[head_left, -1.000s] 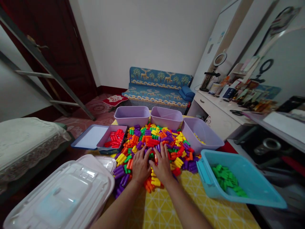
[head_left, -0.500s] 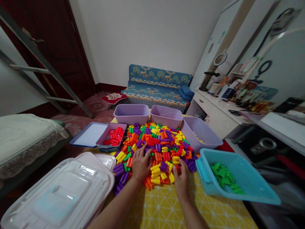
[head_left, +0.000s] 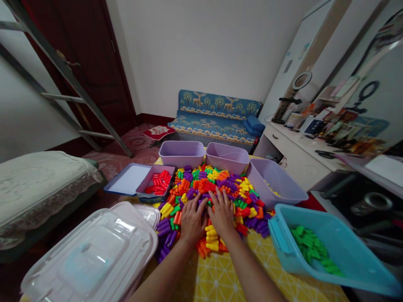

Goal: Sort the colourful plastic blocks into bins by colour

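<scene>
A heap of small plastic building pieces (head_left: 208, 184) in red, orange, yellow, green and purple is spread over the table. On the near middle of it rests my left hand (head_left: 192, 220), palm down with fingers apart. Close beside it, my right hand (head_left: 223, 212) lies on the pieces, its fingers stretched forward and spread. Neither hand visibly grips a piece, though what is under the palms is hidden. Yellow pieces (head_left: 212, 240) show between the wrists, and purple pieces (head_left: 165, 239) lie left of my left hand.
Purple bins (head_left: 181, 161) line the heap's far side. A tin box (head_left: 152, 197) of red pieces stands left, a blue bin (head_left: 281, 239) with green pieces right. White lids (head_left: 91, 256) lie at front left, on the yellow tablecloth (head_left: 217, 279). A sofa (head_left: 217, 121) stands beyond.
My right hand has moved left and forward from the heap's near right edge to beside my left hand, its fingers now stretched out. The view has shifted slightly.
</scene>
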The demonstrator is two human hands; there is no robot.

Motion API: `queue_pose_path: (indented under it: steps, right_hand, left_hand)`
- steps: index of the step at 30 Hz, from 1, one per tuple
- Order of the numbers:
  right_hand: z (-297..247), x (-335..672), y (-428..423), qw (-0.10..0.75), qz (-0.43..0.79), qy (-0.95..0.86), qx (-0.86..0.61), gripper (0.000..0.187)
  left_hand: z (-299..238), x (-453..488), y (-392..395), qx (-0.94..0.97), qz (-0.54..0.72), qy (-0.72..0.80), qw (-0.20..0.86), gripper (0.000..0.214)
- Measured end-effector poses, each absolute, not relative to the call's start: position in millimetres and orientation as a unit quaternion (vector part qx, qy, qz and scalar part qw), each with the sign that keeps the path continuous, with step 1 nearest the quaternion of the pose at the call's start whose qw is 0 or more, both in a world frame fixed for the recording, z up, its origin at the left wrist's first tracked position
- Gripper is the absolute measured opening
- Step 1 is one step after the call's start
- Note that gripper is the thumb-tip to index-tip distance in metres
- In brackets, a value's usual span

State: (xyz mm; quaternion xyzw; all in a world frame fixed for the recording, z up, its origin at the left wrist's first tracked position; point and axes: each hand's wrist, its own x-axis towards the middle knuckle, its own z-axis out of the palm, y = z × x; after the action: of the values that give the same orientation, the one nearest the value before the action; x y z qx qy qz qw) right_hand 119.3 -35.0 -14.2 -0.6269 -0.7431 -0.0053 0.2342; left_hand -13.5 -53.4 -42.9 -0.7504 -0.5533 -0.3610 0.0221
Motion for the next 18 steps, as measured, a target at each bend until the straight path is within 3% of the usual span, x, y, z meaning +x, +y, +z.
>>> queue_pose_path:
  steps: [18]
  right_hand:
    - [-22.0,118.0,-46.0,0.253,-0.058,-0.698,-0.667,0.037]
  left_hand:
    - [-39.0,-13.1,-54.6,-0.749,-0.372,-0.548,0.001,0.043]
